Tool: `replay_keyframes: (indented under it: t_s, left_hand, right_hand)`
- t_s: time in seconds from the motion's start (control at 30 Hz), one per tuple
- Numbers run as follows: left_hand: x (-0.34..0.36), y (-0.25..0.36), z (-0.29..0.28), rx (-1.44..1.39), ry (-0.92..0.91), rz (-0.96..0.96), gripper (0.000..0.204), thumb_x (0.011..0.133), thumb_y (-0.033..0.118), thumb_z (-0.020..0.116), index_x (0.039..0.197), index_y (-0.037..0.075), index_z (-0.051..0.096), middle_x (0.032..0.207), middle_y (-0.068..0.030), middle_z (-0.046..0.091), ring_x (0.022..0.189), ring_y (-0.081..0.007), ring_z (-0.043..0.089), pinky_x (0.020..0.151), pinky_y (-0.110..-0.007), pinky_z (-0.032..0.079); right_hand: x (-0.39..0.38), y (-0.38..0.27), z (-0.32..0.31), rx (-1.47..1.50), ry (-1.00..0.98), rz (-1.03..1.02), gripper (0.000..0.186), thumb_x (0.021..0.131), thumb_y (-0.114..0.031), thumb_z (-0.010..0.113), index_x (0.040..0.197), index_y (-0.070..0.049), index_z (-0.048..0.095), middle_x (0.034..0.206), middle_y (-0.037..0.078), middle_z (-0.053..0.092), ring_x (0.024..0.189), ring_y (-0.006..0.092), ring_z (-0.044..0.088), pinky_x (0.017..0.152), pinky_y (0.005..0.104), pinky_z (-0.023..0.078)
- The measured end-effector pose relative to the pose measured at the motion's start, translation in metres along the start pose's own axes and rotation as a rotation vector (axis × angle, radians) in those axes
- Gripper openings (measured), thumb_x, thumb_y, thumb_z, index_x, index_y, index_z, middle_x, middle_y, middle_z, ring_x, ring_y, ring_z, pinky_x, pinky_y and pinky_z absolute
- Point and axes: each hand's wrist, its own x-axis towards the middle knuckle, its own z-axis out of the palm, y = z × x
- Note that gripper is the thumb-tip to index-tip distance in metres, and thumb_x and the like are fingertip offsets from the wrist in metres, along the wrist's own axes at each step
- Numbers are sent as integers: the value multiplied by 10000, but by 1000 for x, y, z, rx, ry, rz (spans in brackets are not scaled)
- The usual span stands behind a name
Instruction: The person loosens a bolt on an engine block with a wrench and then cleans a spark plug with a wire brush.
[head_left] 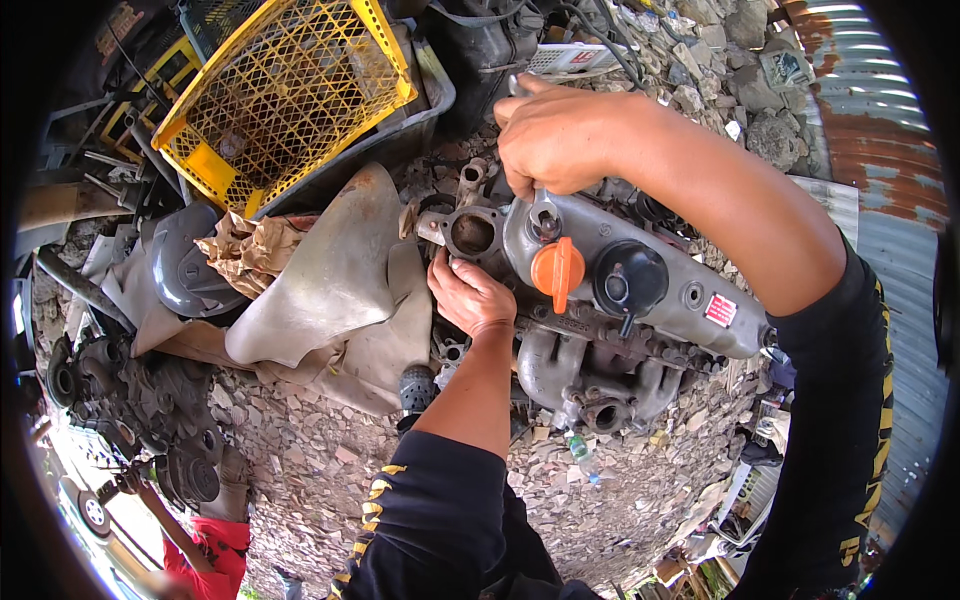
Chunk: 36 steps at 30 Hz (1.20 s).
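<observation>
My right hand (560, 135) is closed around a metal wrench (544, 212); one end sticks out above the fist. Its lower head sits at the end of the grey valve cover (720, 290) of an engine, beside an orange filler cap (557, 272). Further along the cover is a round black part (630, 278). My left hand (472, 296) grips the lower edge of a metal housing (472, 233) with a round opening. The thumb lies on its near side; some fingertips are hidden. Below the cover run the manifold pipes (553, 372).
A yellow plastic crate (290, 90) stands upper left. Beside the engine lie a bent grey panel (320, 275) and crumpled brown paper (255, 250). Greasy engine parts (130, 400) are piled at left, near a person in red (215, 555). Corrugated metal sheets (900, 300) edge the right.
</observation>
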Motion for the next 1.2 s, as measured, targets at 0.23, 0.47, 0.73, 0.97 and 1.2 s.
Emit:
replay_keyframes:
  t_s: [0.23, 0.47, 0.73, 0.97, 1.2]
  left_hand:
    - [0, 0, 0, 1, -2, 38, 457, 965, 297, 337, 1271, 8, 517, 1240, -234, 525, 1111, -415, 519, 951, -475, 410]
    - [0, 1, 0, -2, -2, -33, 462, 955, 307, 361, 1281, 27, 530, 1271, -207, 537, 1157, -389, 518, 967, -486, 393]
    - [0, 2, 1, -12, -4, -20, 467, 961, 317, 333, 1280, 33, 523, 1265, -218, 524, 1127, -413, 519, 952, -475, 412]
    - [-1, 0, 0, -6, -13, 0, 462, 961, 302, 349, 1287, 21, 518, 1264, -232, 519, 1117, -421, 524, 953, -470, 412]
    - [0, 1, 1, -47, -11, -5, 457, 945, 299, 372, 1256, 6, 534, 1238, -233, 544, 1146, -414, 509, 965, -492, 398]
  right_hand:
    - [-5, 23, 14, 405, -112, 105, 234, 822, -112, 650, 1025, -168, 752, 977, 59, 723, 1029, 250, 623, 970, 438, 438]
    - [-46, 6, 61, 736, 157, 385, 250, 879, -136, 640, 1113, -78, 706, 1051, 151, 708, 992, 263, 676, 882, 357, 502]
    - [-73, -11, 67, 499, 269, 543, 235, 915, -145, 589, 1129, -163, 684, 1036, 169, 689, 1023, 349, 632, 885, 442, 490]
    - [-69, -3, 63, 638, 110, 466, 219, 885, -122, 639, 1088, -44, 667, 966, 166, 695, 902, 286, 669, 802, 384, 504]
    - [-81, -42, 78, 638, 197, 604, 255, 887, -95, 611, 1132, -40, 652, 1009, 190, 686, 930, 367, 655, 806, 424, 504]
